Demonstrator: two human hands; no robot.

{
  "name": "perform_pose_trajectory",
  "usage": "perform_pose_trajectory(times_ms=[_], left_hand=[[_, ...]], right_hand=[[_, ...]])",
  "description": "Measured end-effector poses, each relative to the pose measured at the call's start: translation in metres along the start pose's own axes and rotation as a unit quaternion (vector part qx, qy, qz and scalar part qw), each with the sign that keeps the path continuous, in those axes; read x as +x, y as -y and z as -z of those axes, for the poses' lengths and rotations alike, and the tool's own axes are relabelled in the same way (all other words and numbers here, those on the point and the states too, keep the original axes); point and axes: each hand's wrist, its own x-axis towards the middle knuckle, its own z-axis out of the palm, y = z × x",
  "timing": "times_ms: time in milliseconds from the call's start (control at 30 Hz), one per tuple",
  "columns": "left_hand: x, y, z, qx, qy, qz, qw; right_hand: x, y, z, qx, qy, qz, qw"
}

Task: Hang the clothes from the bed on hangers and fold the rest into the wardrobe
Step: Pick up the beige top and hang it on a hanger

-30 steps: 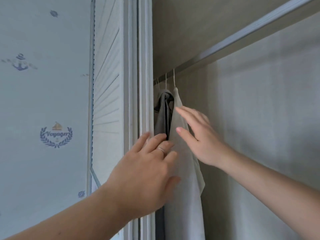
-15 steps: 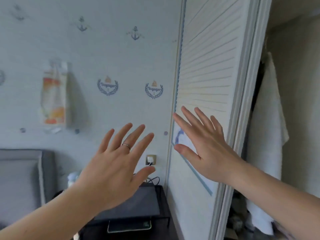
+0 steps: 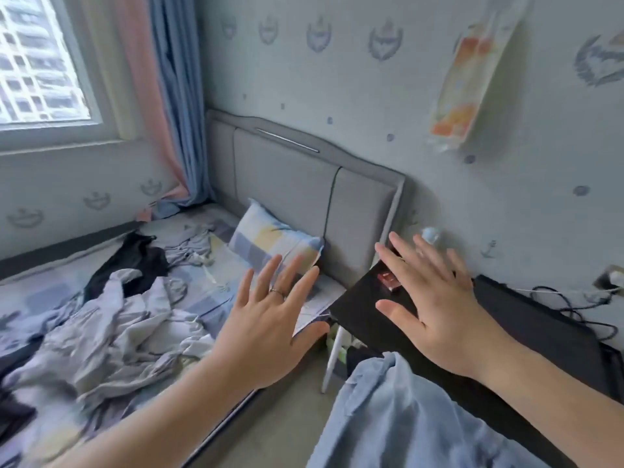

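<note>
Left hand [image 3: 270, 319] centre frame, fingers spread straight, ring on one finger, holding nothing. Right hand [image 3: 435, 309] right of centre, fingers likewise splayed, empty, in front of black bench [image 3: 358, 307]. Clothes on bed [image 3: 209, 282] at left: pale crumpled heap [image 3: 111, 325] lower left, black garment [image 3: 135, 261] above it. Checked pillow [image 3: 273, 241] against grey headboard [image 3: 290, 184]. Small red box [image 3: 388, 281] on bench, near right fingers. Light-blue cloth [image 3: 405, 417] bottom centre.

The bed [image 3: 32, 298] carries a checked pillow [image 3: 270, 241], a black garment [image 3: 135, 261] and crumpled pale clothes [image 3: 111, 325].
</note>
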Motion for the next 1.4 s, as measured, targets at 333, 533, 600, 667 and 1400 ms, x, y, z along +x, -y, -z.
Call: perform_pose_trajectory(times_ms=[333,533,600,667,1400], left_hand=[[-0.108,0.164,-0.07,0.002,0.066,0.288,0.955],[-0.106,0.251,-0.1,-0.011,0.095,0.394,0.914],[-0.099,0.276,-0.109,-0.02,0.107,0.425,0.899],[-0.09,0.301,-0.117,-0.038,0.122,0.451,0.883],[-0.078,0.585,-0.307,-0.123,0.251,0.524,0.804]], right_hand=[[0.128,0.136,-0.162,0.117,0.133,0.137,0.975],[0.217,0.187,-0.249,0.155,0.214,0.187,0.946],[0.249,0.198,-0.273,0.158,0.249,0.189,0.937],[0.279,0.207,-0.294,0.16,0.278,0.19,0.928],[0.435,0.305,-0.614,0.155,0.444,0.064,0.88]])
